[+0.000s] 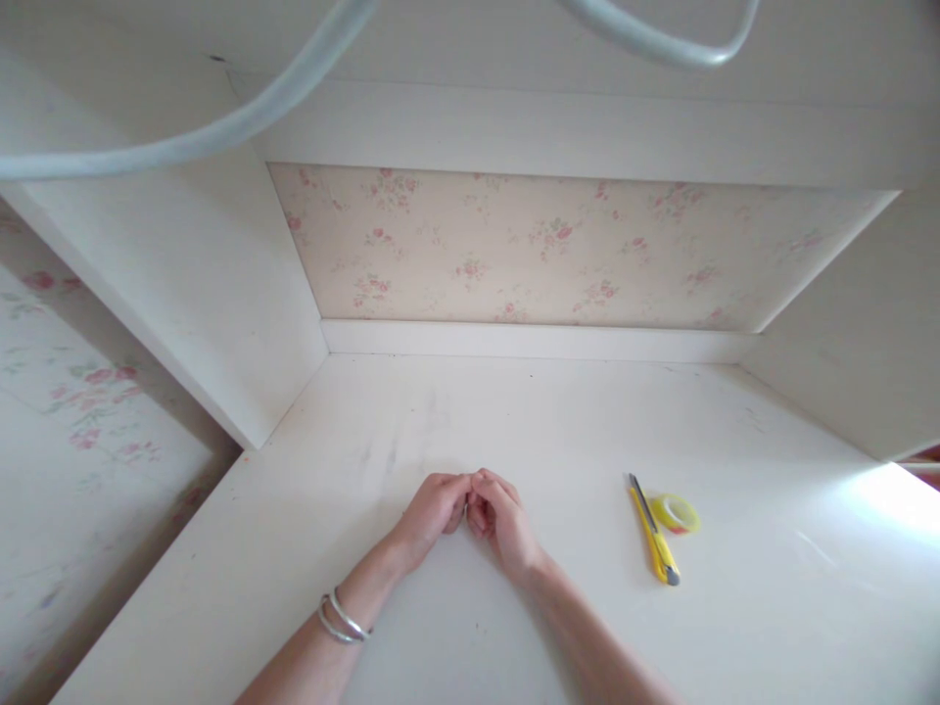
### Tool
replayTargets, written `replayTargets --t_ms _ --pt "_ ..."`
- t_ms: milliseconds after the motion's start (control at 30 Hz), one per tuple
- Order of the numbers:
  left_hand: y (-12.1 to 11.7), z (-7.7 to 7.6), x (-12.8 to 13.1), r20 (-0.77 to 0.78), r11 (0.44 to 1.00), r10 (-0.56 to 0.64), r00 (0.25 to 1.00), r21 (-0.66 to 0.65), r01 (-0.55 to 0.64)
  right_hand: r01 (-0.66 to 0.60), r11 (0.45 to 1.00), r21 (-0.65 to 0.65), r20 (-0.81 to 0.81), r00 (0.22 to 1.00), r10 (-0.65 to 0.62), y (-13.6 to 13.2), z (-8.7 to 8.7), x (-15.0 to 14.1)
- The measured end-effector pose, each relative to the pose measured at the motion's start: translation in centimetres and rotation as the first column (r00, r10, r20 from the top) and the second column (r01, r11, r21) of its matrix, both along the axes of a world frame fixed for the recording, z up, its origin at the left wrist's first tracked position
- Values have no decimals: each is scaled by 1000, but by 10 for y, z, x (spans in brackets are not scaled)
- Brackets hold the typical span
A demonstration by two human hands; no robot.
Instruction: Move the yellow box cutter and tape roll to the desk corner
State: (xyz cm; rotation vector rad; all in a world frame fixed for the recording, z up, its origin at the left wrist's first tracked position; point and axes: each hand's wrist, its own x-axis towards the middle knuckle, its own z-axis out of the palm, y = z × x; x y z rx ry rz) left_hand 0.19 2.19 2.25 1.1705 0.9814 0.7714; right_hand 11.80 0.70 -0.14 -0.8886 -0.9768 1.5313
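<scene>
My left hand (435, 511) and my right hand (500, 517) rest on the white desk top (558, 431), curled, with their fingertips meeting in the middle. Anything pinched between the fingers is too small to make out. Silver bangles (342, 619) circle my left wrist. To the right of my right hand lie a yellow utility knife (653, 531) and, touching it, a small roll of yellowish clear tape (677, 513).
The desk sits in a white alcove with side panels left (183, 284) and right (844, 372) and flowered wallpaper (558, 245) at the back. A pale cable (242, 117) hangs blurred across the top. Bright light falls on the desk's right edge (900, 494).
</scene>
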Motion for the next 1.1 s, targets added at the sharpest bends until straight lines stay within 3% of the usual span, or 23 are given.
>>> replayTargets --t_ms 1100 --pt "-1 0 0 -9 999 5 1000 43 -4 2 1000 -22 43 999 -1 1 0 -1"
